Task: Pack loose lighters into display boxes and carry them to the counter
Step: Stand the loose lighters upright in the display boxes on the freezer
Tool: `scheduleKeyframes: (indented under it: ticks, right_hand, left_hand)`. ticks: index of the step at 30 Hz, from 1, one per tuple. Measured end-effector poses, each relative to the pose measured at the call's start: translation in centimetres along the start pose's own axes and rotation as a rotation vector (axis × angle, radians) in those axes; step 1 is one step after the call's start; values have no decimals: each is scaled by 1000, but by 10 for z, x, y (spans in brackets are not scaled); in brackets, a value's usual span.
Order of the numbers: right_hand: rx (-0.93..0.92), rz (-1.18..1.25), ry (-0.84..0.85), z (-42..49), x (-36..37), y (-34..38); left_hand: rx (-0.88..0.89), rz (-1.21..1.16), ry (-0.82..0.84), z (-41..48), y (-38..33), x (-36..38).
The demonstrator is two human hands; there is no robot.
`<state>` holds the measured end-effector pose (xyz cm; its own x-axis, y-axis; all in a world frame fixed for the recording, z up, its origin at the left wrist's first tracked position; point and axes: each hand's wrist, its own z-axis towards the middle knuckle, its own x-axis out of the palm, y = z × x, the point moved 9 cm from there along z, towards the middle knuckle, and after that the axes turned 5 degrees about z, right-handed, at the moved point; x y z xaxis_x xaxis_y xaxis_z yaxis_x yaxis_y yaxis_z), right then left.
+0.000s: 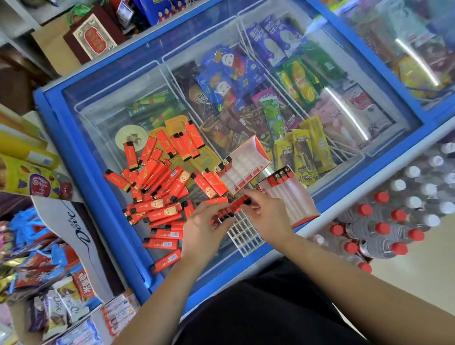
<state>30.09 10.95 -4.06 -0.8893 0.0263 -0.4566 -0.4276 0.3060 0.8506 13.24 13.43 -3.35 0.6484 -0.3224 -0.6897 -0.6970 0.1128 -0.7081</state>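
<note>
Because the loose lighters (158, 188) lie in a jumbled heap on the glass lid of the freezer (61, 143), pointing every way, a few have to be squared up before they can go into slots. That looks like the step in hand. The left hand (199, 231) and the right hand (270, 213) meet over a white divider grid (244, 235), and both curl their fingers round a small bunch of lighters (230, 210), held side by side with the black caps lined up. The left hand seems to clamp the bunch while the right pinches its far end, probably to level it.

Just beyond the hands stand two open display boxes, likely set close so each bunch travels only a short way. The farther box (247, 157) has two lighters in its left corner. The nearer box (297, 200), just beside the right hand, has a short row at its upper end.

Most slots are bare and the heap is large, so I judge the packing barely begun and the carry to the counter far off. On smooth glass, a nudged lighter could skid off the near edge.
</note>
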Motion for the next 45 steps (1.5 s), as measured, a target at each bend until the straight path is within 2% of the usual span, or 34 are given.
scheduleKeyframes:
  ticks: [5, 9, 12, 17, 21, 26, 29, 33, 37, 41, 45]
  right_hand:
    - [-163, -105, 87, 8, 2, 10]
    - [-310, -200, 281, 2, 16, 19]
    - [-290, -233, 351, -2, 23, 16]
    - [-102, -291, 318, 3, 22, -5]
    - [9, -240, 281, -6, 18, -17]
    - [-4, -96, 70, -9, -7, -3]
    - [-140, -77, 44, 2, -12, 34]
    - [-281, -111, 200, 24, 14, 92]
    - [-408, -383, 420, 55, 69, 131]
    - [-490, -707, 573, 90, 132, 141]
    - [-463, -917, 730, 112, 181, 137]
  left_hand:
    - [-21, -55, -3, -1, 5, 0]
    - [-28, -59, 8, 0, 7, 0]
    - [-38, -60, 21, 1, 11, 1]
    - [-39, -91, 46, 0, 11, 2]
    - [-53, -119, 98, -4, 18, -2]
    - [-67, 129, -93, -24, 43, -36]
    - [-66, 348, -125, -39, 64, -46]
    - [-142, 429, -132, -53, 89, -51]
    - [-182, 414, -99, -47, 102, -54]
    - [-182, 384, -102, -43, 105, -53]
    - [-160, 343, -152, -44, 111, -53]
